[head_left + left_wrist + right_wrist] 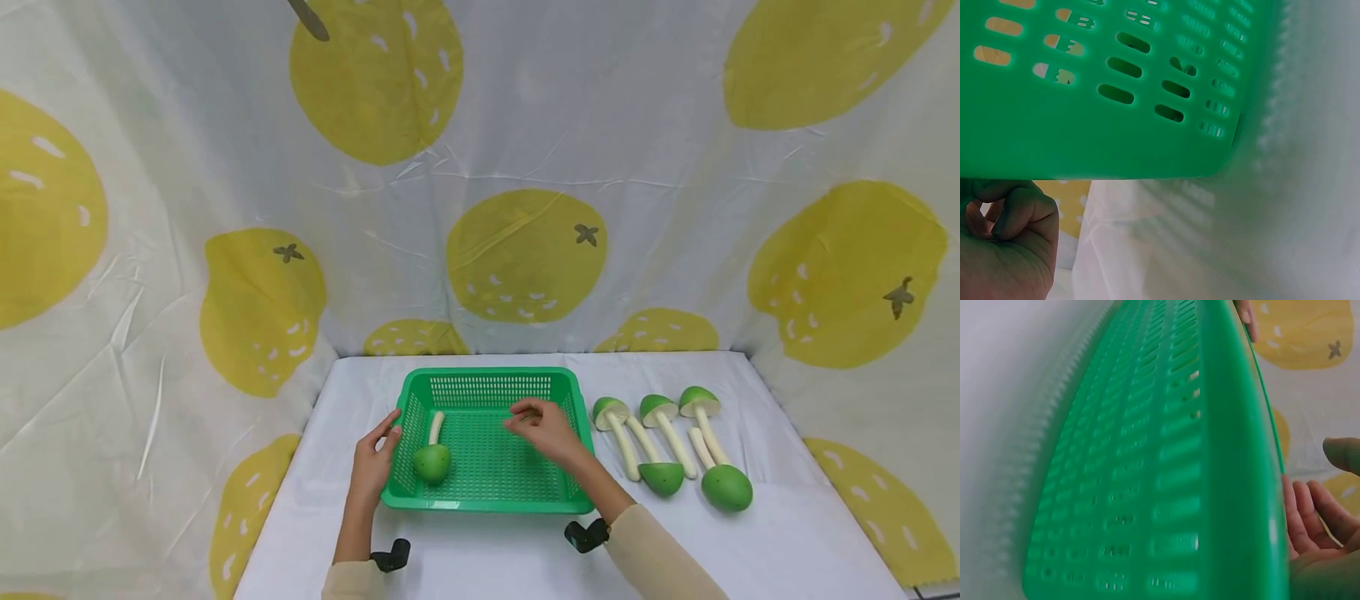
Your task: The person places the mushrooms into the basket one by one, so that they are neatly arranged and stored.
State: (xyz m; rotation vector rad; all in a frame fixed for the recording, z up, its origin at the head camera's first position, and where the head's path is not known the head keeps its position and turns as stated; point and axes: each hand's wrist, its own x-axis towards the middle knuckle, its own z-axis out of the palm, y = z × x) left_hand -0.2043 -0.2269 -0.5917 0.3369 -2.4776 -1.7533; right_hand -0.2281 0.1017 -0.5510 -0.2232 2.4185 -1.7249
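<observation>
A green plastic basket (487, 506) with slotted walls sits on the white-covered table. One toy mushroom (432, 462), green-capped with a pale stem, lies in its left part, cap towards me. At the basket's left rim, my left hand (372, 467) holds the edge with its fingertips; the left wrist view shows that hand (1013, 244) with bent fingers right under the rim. My right hand (547, 429) hovers over the basket's right half, fingers loosely bent and nothing between them. In the right wrist view its thumb stands apart from the fingers (1319, 515).
Right of the basket lie several more green-capped mushrooms, among them one at the back (700, 402) and one at the front (726, 487). A white curtain (660, 250) with yellow fruit prints hangs behind and at both sides of the table (487, 558).
</observation>
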